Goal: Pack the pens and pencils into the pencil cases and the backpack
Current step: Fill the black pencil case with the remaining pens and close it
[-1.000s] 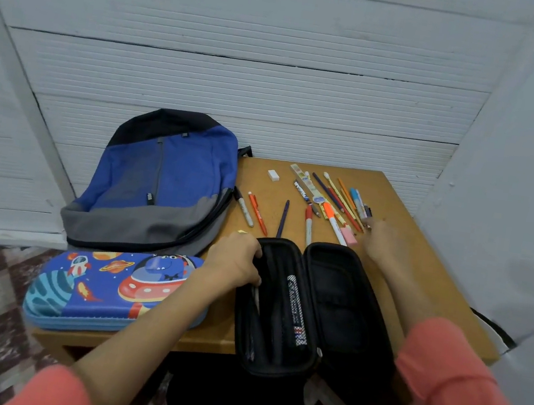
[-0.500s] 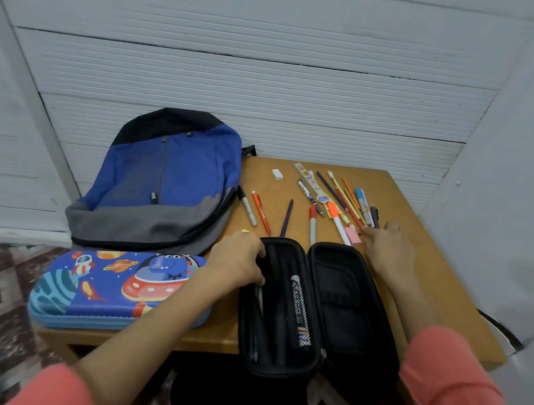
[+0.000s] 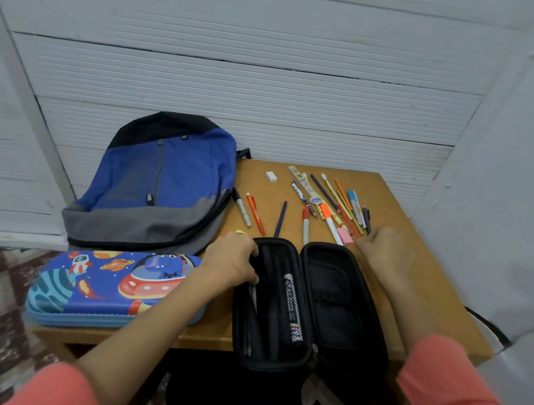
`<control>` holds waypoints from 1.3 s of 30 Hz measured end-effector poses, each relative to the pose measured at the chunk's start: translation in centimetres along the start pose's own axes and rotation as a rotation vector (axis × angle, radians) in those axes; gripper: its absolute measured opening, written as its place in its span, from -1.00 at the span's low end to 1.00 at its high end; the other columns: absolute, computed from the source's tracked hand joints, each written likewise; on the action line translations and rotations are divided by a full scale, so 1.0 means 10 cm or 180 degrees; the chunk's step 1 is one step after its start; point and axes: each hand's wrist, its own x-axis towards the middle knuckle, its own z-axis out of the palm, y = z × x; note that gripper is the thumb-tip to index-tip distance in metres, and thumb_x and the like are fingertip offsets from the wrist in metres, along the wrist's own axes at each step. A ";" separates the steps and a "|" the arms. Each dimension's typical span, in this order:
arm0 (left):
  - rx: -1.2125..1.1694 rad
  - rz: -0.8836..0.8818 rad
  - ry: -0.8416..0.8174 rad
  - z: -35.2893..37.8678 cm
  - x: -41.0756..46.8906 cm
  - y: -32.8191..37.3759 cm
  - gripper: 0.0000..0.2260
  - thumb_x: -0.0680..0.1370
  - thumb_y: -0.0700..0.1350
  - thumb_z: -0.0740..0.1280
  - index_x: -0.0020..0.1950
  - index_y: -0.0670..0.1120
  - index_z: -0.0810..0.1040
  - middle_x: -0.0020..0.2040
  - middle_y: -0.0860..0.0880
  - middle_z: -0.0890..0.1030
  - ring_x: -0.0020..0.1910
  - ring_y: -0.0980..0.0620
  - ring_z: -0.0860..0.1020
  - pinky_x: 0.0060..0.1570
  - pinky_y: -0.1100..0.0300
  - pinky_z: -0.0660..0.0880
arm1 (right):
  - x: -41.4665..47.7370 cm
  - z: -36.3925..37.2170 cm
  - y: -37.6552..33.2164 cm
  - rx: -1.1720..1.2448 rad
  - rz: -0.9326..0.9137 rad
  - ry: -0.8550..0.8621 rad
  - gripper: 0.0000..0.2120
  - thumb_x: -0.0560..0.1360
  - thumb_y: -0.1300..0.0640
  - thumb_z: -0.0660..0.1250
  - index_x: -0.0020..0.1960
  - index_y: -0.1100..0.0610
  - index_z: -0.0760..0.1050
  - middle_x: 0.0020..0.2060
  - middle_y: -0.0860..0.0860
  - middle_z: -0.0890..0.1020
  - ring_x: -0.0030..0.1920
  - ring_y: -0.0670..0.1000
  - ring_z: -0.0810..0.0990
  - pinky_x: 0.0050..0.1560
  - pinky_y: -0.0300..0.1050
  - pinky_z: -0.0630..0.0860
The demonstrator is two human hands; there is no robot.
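A black pencil case (image 3: 337,324) lies open at the table's front edge, with a patterned pen (image 3: 291,306) and other dark pens in its left half. My left hand (image 3: 232,259) grips the left rim of that case. My right hand (image 3: 386,255) rests on the table by the pink eraser (image 3: 344,236), fingertips at the near ends of a pile of pens and pencils (image 3: 339,199); whether it pinches one is hidden. A blue cartoon pencil case (image 3: 114,287) lies closed at the front left. Behind it lies the blue and grey backpack (image 3: 160,186).
Loose on the wooden table (image 3: 418,294) lie a black marker (image 3: 242,207), an orange pen (image 3: 255,214), a purple pen (image 3: 280,220), a red marker (image 3: 305,225) and a white eraser (image 3: 271,176). White walls stand close behind and on the right.
My right hand has drawn back a little from the pens toward the pink eraser. My left hand stays on the black case's rim.
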 end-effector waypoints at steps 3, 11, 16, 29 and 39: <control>0.0002 -0.0015 0.0003 0.00 0.00 0.00 -0.50 0.43 -0.01 0.50 0.34 -0.04 0.50 0.20 -0.04 0.56 0.16 -0.03 0.53 -0.10 0.20 0.42 | -0.01 -0.07 -0.07 0.0368 -0.0164 0.0261 -0.81 0.49 0.03 0.38 -0.15 0.16 0.56 -0.29 0.04 0.59 -0.26 0.03 0.53 -0.40 -0.16 0.30; -0.0004 0.0012 0.0016 0.00 0.00 0.00 -0.51 0.42 -0.01 0.50 0.32 -0.05 0.52 0.18 -0.04 0.56 0.13 -0.02 0.53 -0.09 0.19 0.45 | -0.01 -0.29 -0.37 0.1910 -0.0742 0.1207 -0.88 0.56 0.13 0.32 0.05 0.15 0.56 -0.14 -0.07 0.58 -0.15 -0.17 0.54 -0.09 -0.16 0.56; -0.0026 0.0020 0.0038 0.01 0.01 -0.02 -0.51 0.42 -0.01 0.51 0.31 -0.04 0.53 0.17 -0.03 0.57 0.13 -0.02 0.54 -0.05 0.16 0.48 | -0.11 -0.46 -0.66 0.2631 -0.1026 0.1671 -0.82 0.59 0.08 0.28 0.13 0.11 0.56 -0.06 -0.14 0.59 -0.10 -0.25 0.56 -0.10 -0.32 0.53; 0.0058 0.0002 0.0139 0.01 0.00 -0.01 -0.54 0.39 0.01 0.52 0.26 -0.05 0.57 0.12 -0.04 0.60 0.08 -0.01 0.55 -0.11 0.17 0.46 | -0.80 0.03 -1.06 0.2673 -0.0562 -0.1170 -0.84 0.56 0.23 0.32 0.12 0.23 0.55 -0.26 0.10 0.60 -0.39 0.01 0.63 -0.29 0.00 0.66; 0.0058 0.0042 0.0152 0.04 0.02 -0.02 -0.71 0.43 -0.06 0.44 0.14 -0.05 0.62 0.01 -0.04 0.61 -0.03 -0.01 0.57 -0.11 0.11 0.57 | -0.95 0.14 -1.04 0.2332 -0.0186 -0.2345 -0.73 0.57 0.29 0.29 0.26 0.28 0.48 -0.31 0.20 0.63 -0.40 0.07 0.66 -0.31 -0.11 0.65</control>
